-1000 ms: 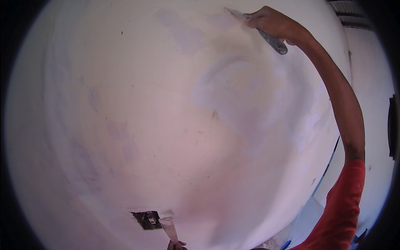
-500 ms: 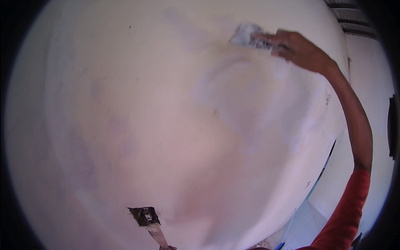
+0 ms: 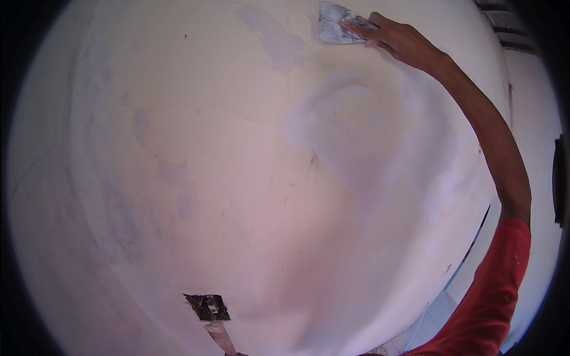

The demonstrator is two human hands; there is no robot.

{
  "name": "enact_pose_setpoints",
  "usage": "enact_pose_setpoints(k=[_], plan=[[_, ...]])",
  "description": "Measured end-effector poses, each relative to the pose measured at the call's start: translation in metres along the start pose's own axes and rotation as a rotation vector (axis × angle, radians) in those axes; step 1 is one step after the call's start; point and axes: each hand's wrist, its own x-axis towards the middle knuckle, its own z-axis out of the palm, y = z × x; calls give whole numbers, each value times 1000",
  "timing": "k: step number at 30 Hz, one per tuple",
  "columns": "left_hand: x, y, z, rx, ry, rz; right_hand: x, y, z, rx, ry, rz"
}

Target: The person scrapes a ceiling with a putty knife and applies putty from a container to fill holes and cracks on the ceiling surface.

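High on the wall, my right hand (image 3: 402, 41) grips a broad putty knife (image 3: 338, 25), its blade smeared white and grey. The blade lies against the pale wall (image 3: 237, 178), and fingers stretch over its back. Just beneath the socket hole, a narrow, stained scraper (image 3: 221, 338) points upward at the lower edge. Only a dark sliver of my left hand (image 3: 236, 354) shows at its lower end; it seems closed around it, though most of the hand is out of the picture. Greyish filler patches (image 3: 368, 148) spread below the right hand.
An open socket hole (image 3: 208, 307) with a metal box sits low in the wall. Thin cracks and lilac-grey patches (image 3: 276, 41) mark the surface. At right are an adjoining white wall (image 3: 531, 118), a dark object (image 3: 559, 181) on it, ribbed roofing (image 3: 504, 24) and floor tiles (image 3: 436, 311).
My right hand and the putty knife have moved up and to the left along the wall. The scraper at the bottom has shifted slightly left and down, showing less of my left hand.
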Motion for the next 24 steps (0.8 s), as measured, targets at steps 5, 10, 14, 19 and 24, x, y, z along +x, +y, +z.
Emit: enact_pose_setpoints(k=[5, 10, 14, 19, 24], plan=[[12, -11, -9, -53, 16, -48, -40, 24, 12, -28, -67, 94], [7, -7, -27, -262, -1, -315, -82, 43, -15, -69, -176, 148], [-2, 2, -14, -69, 49, -97, -53, 18, -48, -98, -167, 213], [-2, 17, -2, 61, 23, 36, 9, -26, -87, -55, -105, -117], [-5, 11, 3, 130, 35, 62, 22, -42, -85, -188, -282, -12]])
